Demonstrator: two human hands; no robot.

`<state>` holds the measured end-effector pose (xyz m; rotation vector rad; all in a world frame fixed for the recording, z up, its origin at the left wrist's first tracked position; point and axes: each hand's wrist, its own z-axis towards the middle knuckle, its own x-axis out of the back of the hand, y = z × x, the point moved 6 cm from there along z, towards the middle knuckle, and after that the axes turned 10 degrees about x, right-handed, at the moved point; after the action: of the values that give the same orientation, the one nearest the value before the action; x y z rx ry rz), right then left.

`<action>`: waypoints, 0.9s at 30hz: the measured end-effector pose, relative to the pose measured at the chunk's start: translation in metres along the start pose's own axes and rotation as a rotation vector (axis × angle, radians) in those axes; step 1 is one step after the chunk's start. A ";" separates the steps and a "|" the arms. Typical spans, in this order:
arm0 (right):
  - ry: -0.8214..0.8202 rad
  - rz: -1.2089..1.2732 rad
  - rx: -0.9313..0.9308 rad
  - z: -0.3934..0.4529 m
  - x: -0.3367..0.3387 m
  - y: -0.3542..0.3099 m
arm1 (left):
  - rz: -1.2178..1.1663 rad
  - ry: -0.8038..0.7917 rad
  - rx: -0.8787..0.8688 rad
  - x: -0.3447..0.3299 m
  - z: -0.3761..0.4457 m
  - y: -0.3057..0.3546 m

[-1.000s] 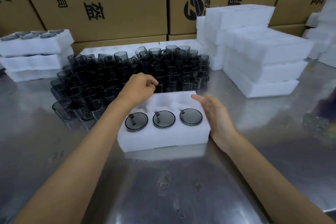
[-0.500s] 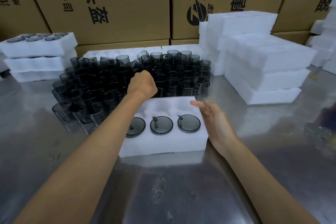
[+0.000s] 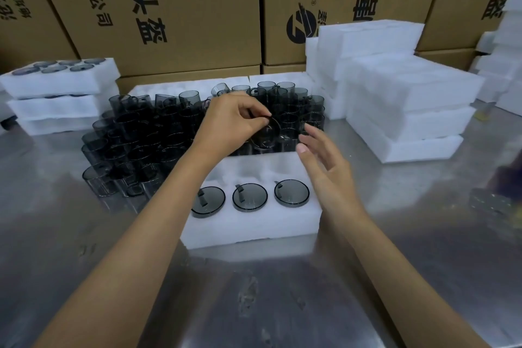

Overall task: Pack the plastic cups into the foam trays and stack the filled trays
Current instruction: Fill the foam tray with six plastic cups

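Lifted since the earlier frame, the left hand (image 3: 231, 121) now pinches a smoky plastic cup (image 3: 267, 133) by its rim, raised out of the cup cluster (image 3: 158, 133), while the right hand (image 3: 324, 164) has risen off the foam tray (image 3: 248, 232).

Thumb and fingers of the left hand curl round the cup's rim just beyond the tray's far edge; the right hand hovers over the tray's right end, fingers loosely spread, holding nothing. Three cups (image 3: 250, 197) sit in the tray's near row; its far pockets are unfilled. Behind the tray stands the cluster; left of it filled trays (image 3: 60, 85) are stacked, right of it blank foam (image 3: 409, 110). Cardboard boxes (image 3: 169, 8) rise behind, all on a steel table (image 3: 254, 305).
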<state>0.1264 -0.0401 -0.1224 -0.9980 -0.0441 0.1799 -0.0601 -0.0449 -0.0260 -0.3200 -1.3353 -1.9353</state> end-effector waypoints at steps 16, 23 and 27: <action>0.055 -0.177 -0.121 -0.008 0.016 0.005 | -0.183 -0.103 0.243 -0.050 -0.015 -0.023; 0.049 -0.132 -0.172 -0.006 0.018 0.011 | -0.187 -0.161 0.258 -0.063 -0.021 -0.032; -0.048 -0.287 -0.090 -0.004 0.019 0.009 | -0.186 -0.227 0.235 -0.068 -0.027 -0.032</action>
<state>0.1441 -0.0355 -0.1335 -1.0651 -0.2391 -0.0616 -0.0305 -0.0336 -0.0990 -0.3158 -1.7789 -1.9083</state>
